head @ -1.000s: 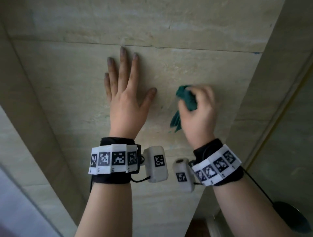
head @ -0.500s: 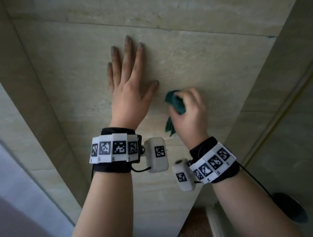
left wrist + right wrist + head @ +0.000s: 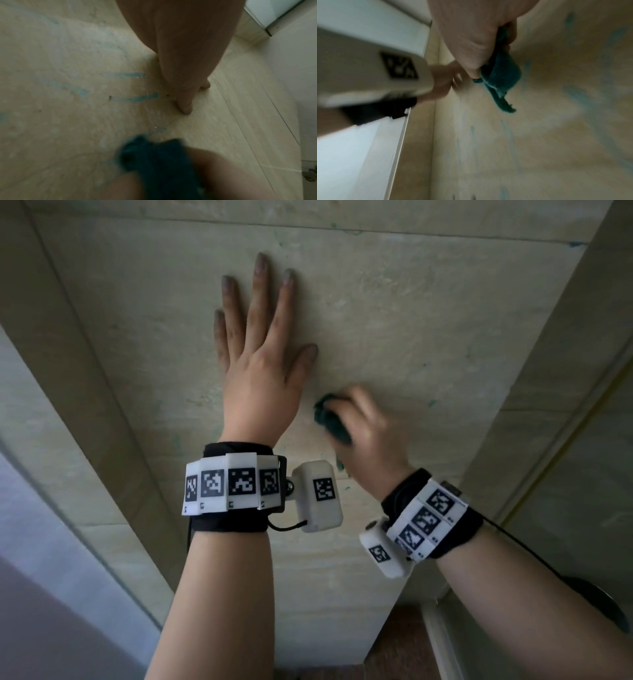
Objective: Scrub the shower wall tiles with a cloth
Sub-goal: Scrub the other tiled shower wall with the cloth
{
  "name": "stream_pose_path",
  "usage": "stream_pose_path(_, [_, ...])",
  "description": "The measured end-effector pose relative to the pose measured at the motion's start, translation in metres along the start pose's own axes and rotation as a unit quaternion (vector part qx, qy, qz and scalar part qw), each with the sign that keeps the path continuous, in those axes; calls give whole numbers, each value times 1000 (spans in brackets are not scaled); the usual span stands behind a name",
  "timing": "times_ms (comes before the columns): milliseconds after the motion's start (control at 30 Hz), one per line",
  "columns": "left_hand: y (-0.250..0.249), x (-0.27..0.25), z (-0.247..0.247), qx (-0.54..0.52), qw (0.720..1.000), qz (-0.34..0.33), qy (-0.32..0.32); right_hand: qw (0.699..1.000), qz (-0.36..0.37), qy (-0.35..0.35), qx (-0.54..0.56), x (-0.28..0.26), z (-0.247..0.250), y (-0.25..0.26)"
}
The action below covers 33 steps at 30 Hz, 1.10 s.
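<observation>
left hand (image 3: 255,378) fingers spread flat on wall tile (image 3: 428,320) | right hand (image 3: 368,433) fingers clamped on green cloth (image 3: 330,421), just beside left thumb

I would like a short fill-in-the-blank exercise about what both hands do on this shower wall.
1. The left hand lies ____ on the wall tile, holding nothing.
2. The right hand grips a bunched ____ cloth.
3. The streaks on the tile are ____ in colour.

Missing words: flat; green; blue
</observation>
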<state>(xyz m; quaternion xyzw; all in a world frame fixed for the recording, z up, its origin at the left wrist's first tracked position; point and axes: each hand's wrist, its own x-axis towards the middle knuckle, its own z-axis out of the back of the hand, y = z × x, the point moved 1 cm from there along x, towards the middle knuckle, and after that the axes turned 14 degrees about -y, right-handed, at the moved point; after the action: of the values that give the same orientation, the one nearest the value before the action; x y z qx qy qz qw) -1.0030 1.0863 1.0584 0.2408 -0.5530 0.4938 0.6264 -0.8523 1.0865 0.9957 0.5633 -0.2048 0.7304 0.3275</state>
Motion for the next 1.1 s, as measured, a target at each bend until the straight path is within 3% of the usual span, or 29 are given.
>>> stream_pose_path(67, [-6, 0, -3, -8, 1000, 17, -7, 999, 21, 46, -5, -6, 2, 1])
stream_pose_path(133, [-14, 0, -7, -11, 999, 31, -14, 999, -4, 30, -8, 8, 15, -3])
stream_pose_path(200, [-20, -1, -10, -6, 999, 37, -20, 995, -53, -66, -45, 32, 36, -16])
stream_pose_path(300, [-27, -2, -14, 6, 999, 46, -28, 965, -141, -213, -65, 65, 67, -44])
stream_pose_path(367, [-31, -3, -17, 10, 999, 39, -29, 955, -162, -246, -47, 65, 69, -50])
stream_pose_path(433, [-35, -4, -20, 13, 999, 27, -22, 964, -151, -214, -43, 43, 55, -42])
stream_pose_path(533, [-40, -6, -24, 14, 1000, 22, -16, 993, -93, -72, -18, 3, 34, -25])
stream_pose_path(600, [-43, -8, -25, 10, 999, 27, -16, 997, -73, -17, -18, -6, 35, -23])
stream_pose_path(667, [-46, -8, -27, 7, 1000, 25, -15, 995, -85, -37, -41, 5, 47, -30])
stream_pose_path(800, [-50, -10, -30, 5, 1000, 13, -11, 961, -171, -209, -63, 48, 79, -60])
stream_pose_path(867, [-50, -10, -31, 6, 1000, 12, -12, 956, -172, -229, -63, 51, 80, -66])
stream_pose_path(933, [-50, -10, -32, 8, 1000, 14, -10, 967, -147, -197, -69, 35, 69, -57])
stream_pose_path(1100, [-58, -10, -36, 5, 1000, 24, -12, 995, -84, -14, -44, -13, 47, -38])
